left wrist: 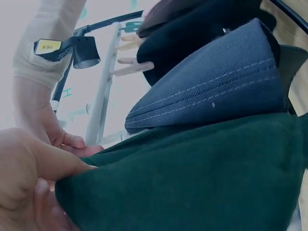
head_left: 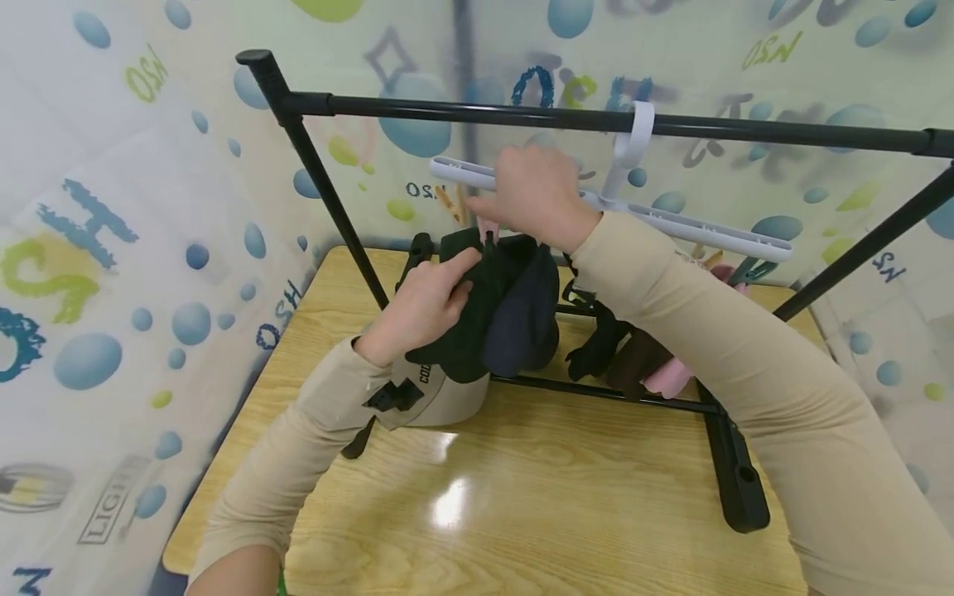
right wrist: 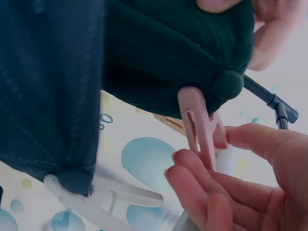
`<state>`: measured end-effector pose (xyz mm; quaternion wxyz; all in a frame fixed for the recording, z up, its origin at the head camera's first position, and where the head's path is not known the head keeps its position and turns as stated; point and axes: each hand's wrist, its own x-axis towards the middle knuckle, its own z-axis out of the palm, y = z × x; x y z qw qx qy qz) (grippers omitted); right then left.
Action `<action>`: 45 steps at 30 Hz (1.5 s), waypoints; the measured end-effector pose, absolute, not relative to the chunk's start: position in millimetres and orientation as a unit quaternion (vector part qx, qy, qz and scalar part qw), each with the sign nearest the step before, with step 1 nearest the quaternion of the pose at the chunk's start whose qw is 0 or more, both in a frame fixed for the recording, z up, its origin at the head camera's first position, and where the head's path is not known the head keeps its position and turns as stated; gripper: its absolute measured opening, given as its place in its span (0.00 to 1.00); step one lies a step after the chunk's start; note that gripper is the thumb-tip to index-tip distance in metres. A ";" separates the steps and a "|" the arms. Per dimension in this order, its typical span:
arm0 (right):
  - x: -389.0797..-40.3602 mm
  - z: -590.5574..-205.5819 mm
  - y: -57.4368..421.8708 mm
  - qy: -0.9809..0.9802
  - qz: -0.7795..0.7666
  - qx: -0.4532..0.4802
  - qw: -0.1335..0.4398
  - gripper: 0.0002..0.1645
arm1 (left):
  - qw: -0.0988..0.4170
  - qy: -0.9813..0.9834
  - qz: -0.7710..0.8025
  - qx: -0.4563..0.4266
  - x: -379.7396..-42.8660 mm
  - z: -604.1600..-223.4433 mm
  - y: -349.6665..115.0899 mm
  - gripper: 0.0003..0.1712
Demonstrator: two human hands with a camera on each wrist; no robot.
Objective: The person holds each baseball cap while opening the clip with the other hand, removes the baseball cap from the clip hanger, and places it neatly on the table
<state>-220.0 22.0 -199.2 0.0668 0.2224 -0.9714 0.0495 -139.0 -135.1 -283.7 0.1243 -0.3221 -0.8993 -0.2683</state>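
Observation:
My left hand (head_left: 425, 306) grips a dark green cap (left wrist: 192, 173), thumb on its cloth. My right hand (head_left: 537, 194) is at the white hanger (head_left: 715, 233). In the right wrist view, its thumb and fingers pinch a pink clip (right wrist: 195, 110), whose upper end is against the green cap beside its top button. Next to it hangs a navy cap (right wrist: 53, 86), held near its button by a white clip (right wrist: 86, 204). In the head view the green cap partly covers a beige cap (head_left: 450, 406) with dark lettering.
The hanger hooks over the bar of a black rack (head_left: 462, 113) standing on a wooden table (head_left: 522, 497). Black, brown (head_left: 637, 360) and pink caps (head_left: 669, 379) hang to the right, partly behind my right arm. A patterned curtain (head_left: 112, 248) surrounds the table.

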 end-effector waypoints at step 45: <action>-223.7 -203.4 20.9 -0.979 0.148 0.124 0.065 0.19 | 0.092 -0.900 -0.319 -0.284 -117.0 -306.6 -148.2 0.11</action>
